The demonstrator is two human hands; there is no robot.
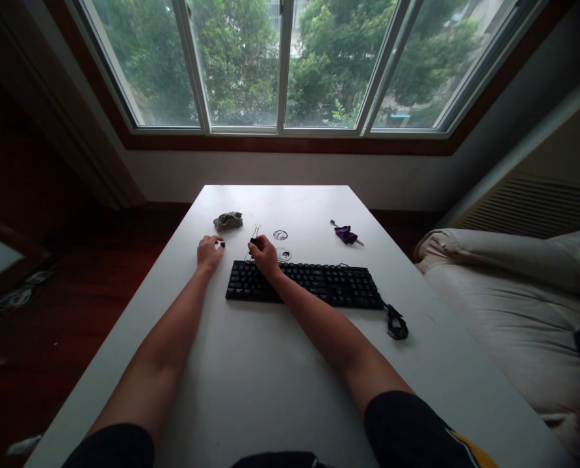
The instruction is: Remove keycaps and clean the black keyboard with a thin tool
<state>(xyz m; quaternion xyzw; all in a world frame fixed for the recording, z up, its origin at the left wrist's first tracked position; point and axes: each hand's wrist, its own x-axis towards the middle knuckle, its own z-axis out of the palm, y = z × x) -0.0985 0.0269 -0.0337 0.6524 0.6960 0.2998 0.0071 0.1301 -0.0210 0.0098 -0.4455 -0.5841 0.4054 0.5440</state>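
My left hand rests on the white table left of the keyboard. Its thumb and finger close on a small black piece that looks like a keycap. My right hand is over the keyboard's upper left edge. It grips a wire keycap puller by its dark handle, the thin prongs pointing away from me. The black keyboard lies flat below, its left part partly covered by my right wrist and forearm.
Behind my left hand lies a crumpled grey cloth. Two round, clear-looking pieces lie beyond the keyboard. A purple cloth around a thin stick or brush is at the back right. The keyboard's bundled cable sits near the table's right edge.
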